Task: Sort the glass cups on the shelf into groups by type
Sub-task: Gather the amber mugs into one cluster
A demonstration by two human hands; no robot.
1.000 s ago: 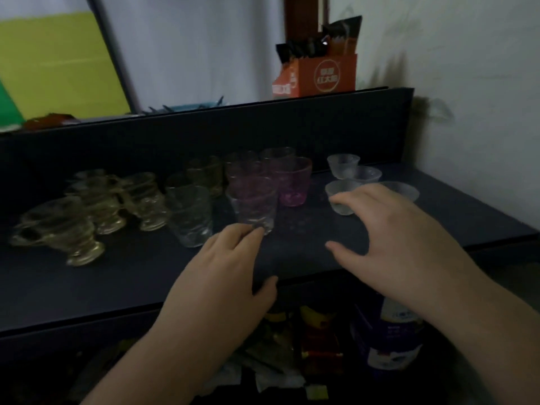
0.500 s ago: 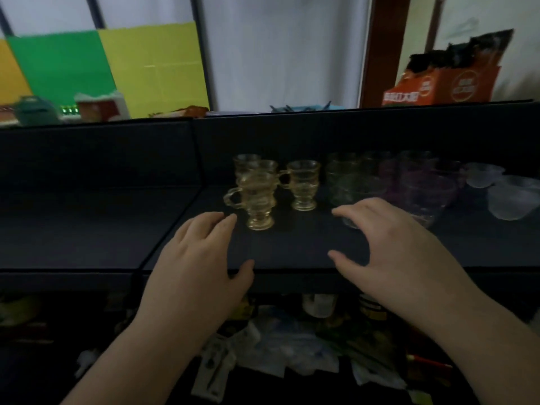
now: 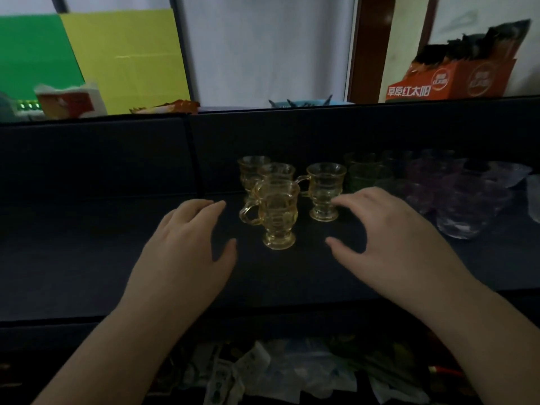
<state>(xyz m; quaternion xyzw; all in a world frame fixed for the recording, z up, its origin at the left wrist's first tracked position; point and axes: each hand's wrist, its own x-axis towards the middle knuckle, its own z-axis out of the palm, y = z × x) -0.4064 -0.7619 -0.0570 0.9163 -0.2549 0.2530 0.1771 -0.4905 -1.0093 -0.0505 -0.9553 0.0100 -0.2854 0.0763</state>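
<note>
Several amber footed glass mugs with handles stand grouped on the dark shelf (image 3: 87, 252); the nearest amber mug (image 3: 277, 214) is in front, another amber mug (image 3: 324, 191) just right of it. Further right stand greenish tumblers (image 3: 365, 173), then purple tumblers (image 3: 423, 185) and a clear tumbler (image 3: 464, 217). My left hand (image 3: 187, 247) hovers open just left of the nearest mug. My right hand (image 3: 388, 235) hovers open to its right, fingertips close to the second mug's foot. Neither hand holds anything.
The shelf's dark back wall (image 3: 117, 159) rises behind the cups. An orange box (image 3: 450, 80) and packets sit on the ledge above. Small clear cups (image 3: 533, 197) show at the right edge. Clutter of wrappers (image 3: 263, 372) lies below the shelf front.
The view has swung left from the purple and clear cups to the amber mugs. Both hands have moved forward and now flank the nearest amber mug, still holding nothing.
</note>
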